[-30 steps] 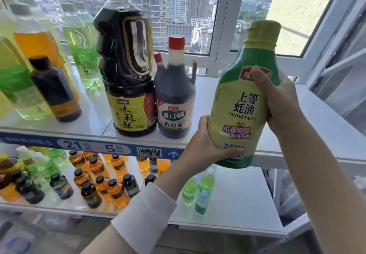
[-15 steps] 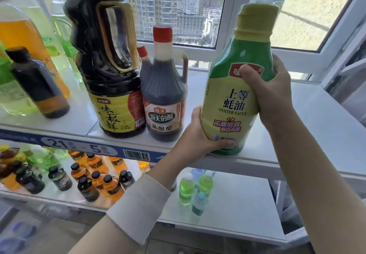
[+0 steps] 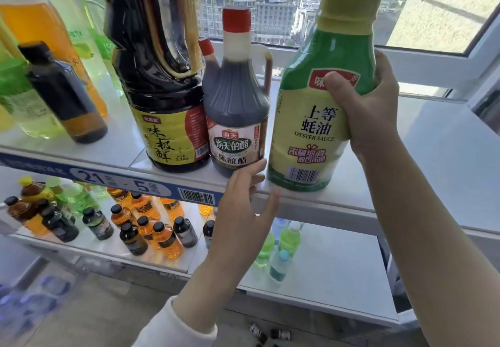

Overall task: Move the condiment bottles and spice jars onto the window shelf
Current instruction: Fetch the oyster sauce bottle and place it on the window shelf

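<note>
A green and yellow oyster sauce bottle (image 3: 313, 119) stands upright on the white window shelf (image 3: 433, 162), near its front edge. My right hand (image 3: 370, 106) grips its upper body, thumb across the red label. My left hand (image 3: 243, 211) is off the bottle, fingers spread loosely at the shelf's front edge, just below the vinegar bottle. To the left stand a dark vinegar bottle (image 3: 235, 119) with a red cap and a large soy sauce jug (image 3: 159, 81) with a handle.
Further left on the shelf are a small dark bottle (image 3: 65, 97) and tall orange and green bottles (image 3: 35, 33). The lower shelf (image 3: 332, 271) holds several small amber and dark bottles (image 3: 146, 227) and green ones (image 3: 278, 244). The window is behind.
The oyster sauce bottle came down to stand on the shelf next to the vinegar bottle. My left hand let go of its base and dropped to the shelf edge.
</note>
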{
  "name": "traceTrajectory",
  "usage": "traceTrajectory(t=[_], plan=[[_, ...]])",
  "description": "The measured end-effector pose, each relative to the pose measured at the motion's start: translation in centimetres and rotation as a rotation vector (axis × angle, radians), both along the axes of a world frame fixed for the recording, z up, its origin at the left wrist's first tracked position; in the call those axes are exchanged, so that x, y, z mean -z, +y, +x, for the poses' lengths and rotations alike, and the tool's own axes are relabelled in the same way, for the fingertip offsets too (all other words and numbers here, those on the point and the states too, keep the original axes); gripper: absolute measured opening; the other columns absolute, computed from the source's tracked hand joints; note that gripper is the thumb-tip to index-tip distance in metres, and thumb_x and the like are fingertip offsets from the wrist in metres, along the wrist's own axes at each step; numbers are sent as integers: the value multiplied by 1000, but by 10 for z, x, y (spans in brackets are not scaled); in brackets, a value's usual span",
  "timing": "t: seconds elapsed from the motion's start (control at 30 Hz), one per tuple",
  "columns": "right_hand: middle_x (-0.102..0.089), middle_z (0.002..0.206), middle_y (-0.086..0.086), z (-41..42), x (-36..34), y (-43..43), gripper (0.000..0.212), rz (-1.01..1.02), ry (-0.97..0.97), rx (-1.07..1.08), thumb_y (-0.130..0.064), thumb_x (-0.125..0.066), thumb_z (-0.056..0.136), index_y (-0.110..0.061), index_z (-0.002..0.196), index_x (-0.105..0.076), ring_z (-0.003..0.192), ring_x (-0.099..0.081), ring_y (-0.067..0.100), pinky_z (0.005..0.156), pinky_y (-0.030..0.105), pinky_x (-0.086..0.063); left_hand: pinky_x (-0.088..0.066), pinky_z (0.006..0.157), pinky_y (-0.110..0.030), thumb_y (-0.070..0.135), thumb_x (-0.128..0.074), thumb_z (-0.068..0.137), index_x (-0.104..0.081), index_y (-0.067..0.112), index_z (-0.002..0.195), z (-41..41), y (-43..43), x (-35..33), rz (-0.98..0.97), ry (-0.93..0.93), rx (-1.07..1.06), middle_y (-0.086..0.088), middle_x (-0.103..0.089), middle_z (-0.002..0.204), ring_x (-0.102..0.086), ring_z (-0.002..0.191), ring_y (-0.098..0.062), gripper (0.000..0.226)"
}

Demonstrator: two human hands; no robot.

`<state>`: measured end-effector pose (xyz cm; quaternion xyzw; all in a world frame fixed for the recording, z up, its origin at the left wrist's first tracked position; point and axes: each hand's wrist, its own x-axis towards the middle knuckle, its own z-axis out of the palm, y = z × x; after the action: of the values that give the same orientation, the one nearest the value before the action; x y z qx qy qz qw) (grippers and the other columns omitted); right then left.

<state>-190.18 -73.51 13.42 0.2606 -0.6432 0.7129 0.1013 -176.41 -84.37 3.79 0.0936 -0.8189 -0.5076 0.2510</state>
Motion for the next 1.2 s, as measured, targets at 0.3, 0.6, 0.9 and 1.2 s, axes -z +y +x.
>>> traceTrajectory(t=[0.3,0.6,0.9,1.2], plan=[[-63,95,0,2,1,-4,71,14,16,-2,-41,-72,56,-11,115,-45,85,-68,12,74,29,-55,-42,92,-19,20,-60,87,-43,23,132,-5,-3,3,-37,-67,46,8,-48,120,-50,107,-4,48],[-60,117,-22,26,72,16,81,42,-292,-69,-91,-37,52,-41,113,-54,114,-54,-2,93,24,-46,-44,96,-26,19,-59,88,-41,21,135,-11,-1,6,-47,-43,34,7,-46,123,-50,110,-9,50],[-49,122,-7,34,94,4,47,75,-344,-7,-35,-18,100,-14,140,-30,96,-49,-14,69,-1,-41,-39,98,-21,17,-59,88,-38,18,136,-14,8,15,-95,18,-16,0,-43,127,-46,116,-9,53],[-45,139,-19,131,113,56,46,268,-157,380,-62,-31,88,-44,129,-40,127,-40,-6,105,10,-31,-33,105,-22,23,-51,88,-51,7,124,23,23,34,-238,237,125,-9,-50,126,-44,121,-18,39]])
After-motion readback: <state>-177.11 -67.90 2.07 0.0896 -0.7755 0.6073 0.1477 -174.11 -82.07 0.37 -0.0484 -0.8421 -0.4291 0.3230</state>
